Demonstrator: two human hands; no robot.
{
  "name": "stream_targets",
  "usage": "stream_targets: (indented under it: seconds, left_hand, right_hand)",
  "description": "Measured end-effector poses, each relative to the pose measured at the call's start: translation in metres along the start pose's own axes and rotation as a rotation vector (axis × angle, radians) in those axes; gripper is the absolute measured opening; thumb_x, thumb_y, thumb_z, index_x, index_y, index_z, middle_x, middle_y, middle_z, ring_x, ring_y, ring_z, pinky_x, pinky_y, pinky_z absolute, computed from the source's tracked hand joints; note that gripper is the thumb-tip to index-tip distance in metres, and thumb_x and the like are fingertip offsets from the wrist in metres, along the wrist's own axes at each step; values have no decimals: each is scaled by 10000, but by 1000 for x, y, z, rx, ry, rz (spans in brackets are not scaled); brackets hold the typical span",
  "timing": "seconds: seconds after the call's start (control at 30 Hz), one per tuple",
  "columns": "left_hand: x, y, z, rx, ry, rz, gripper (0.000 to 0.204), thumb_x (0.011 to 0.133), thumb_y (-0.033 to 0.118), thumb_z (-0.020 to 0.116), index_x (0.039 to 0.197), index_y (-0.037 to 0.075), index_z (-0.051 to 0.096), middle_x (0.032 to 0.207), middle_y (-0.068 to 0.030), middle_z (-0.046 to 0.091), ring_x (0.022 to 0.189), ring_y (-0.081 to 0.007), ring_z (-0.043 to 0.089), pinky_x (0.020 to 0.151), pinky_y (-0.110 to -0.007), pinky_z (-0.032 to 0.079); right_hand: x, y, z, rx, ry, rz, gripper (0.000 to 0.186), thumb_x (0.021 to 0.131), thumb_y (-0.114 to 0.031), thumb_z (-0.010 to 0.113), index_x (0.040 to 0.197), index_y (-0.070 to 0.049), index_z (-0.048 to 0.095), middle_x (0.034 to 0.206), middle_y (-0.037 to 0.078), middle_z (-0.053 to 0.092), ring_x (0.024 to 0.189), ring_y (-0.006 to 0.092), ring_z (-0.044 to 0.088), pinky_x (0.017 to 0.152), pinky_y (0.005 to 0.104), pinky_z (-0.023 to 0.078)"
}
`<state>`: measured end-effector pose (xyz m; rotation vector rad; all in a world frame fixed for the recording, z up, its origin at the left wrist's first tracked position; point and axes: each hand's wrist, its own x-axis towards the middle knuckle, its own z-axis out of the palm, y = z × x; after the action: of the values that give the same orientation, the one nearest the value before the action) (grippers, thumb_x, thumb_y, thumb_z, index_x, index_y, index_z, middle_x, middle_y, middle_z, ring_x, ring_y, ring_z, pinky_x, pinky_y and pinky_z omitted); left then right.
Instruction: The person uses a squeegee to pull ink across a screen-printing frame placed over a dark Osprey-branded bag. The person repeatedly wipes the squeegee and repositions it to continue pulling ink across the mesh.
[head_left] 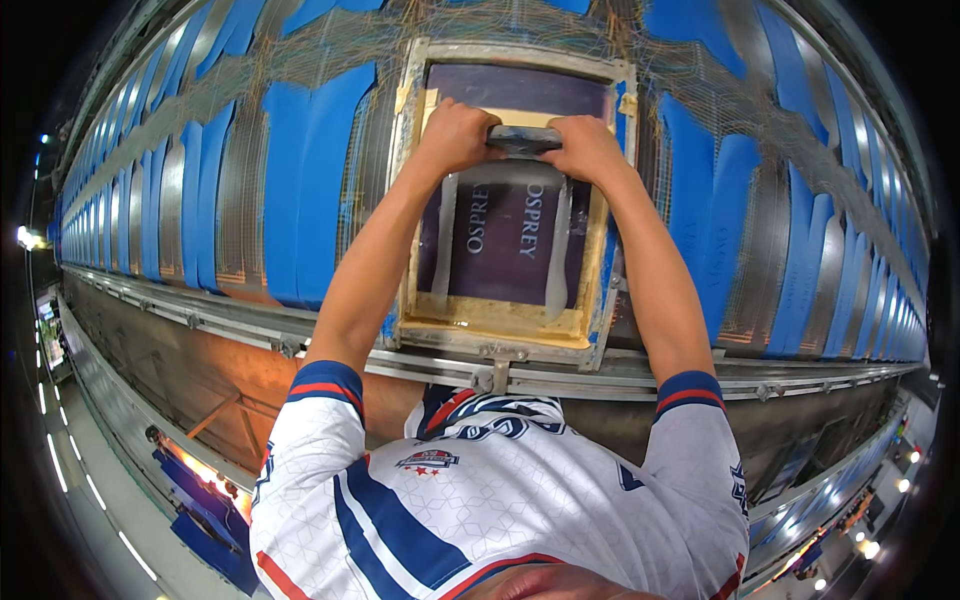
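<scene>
Both arms reach forward over a screen-printing frame (395, 215) lying on a long table. My left hand (458, 137) and my right hand (590, 150) are closed on the two ends of a squeegee (525, 140), which spans between them. The squeegee stands on the far half of the dark purple mesh (510, 265). Pale lettering shows on the mesh, and wet grey ink streaks (558, 255) run down both sides of it toward me. Yellowish tape lines the mesh edge. What lies under the frame is hidden.
Blue cut fabric pieces (318, 190) lie in rows along the table on both sides, with dark ink-stained surface (362, 200) between them. A metal rail (250, 328) with clamps runs along the table's near edge; a bracket (500, 370) joins the frame there.
</scene>
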<state>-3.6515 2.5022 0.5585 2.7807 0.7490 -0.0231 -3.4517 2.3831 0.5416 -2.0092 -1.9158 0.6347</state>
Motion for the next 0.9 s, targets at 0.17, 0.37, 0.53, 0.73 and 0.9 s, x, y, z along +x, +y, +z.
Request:
stream_targets:
  seconds: [0.17,0.37,0.53,0.73,0.9]
  left_hand:
    - [-98,42,21,-55,24,24,229,684,316,839,794,157,715,736,-54,677,769,-272,651,791,-433,420]
    - [-170,86,24,-89,-16,14,262,673,347,844,782,156,701,750,-33,674,778,-232,650,797,-404,414]
    - [-65,27,3,-7,28,49,302,672,353,847,848,134,739,788,-74,700,780,-284,653,788,-413,422]
    - [25,-17,-12,26,-24,14,404,665,403,856,941,123,762,779,-109,710,818,-323,664,839,-425,445]
    - [-3,-7,2,2,-31,-26,352,668,385,852,854,111,732,759,-109,698,826,-328,668,850,-439,448]
  right_hand:
    - [-88,-40,45,-8,82,-98,204,664,-187,777,806,-103,656,766,119,661,800,325,652,798,461,469]
    - [-160,-71,56,129,-77,-73,289,685,-180,783,955,-120,700,841,106,658,919,304,625,896,423,449]
    - [-55,-32,13,10,-36,-22,302,714,-226,794,970,-89,712,863,150,704,893,343,661,851,461,485]
    - [31,0,-17,58,-121,178,410,738,-283,813,1085,-81,726,971,209,721,959,393,681,861,460,539]
    - [10,-14,-8,61,-163,145,380,722,-254,808,1043,-70,719,940,194,731,927,401,688,822,474,536]
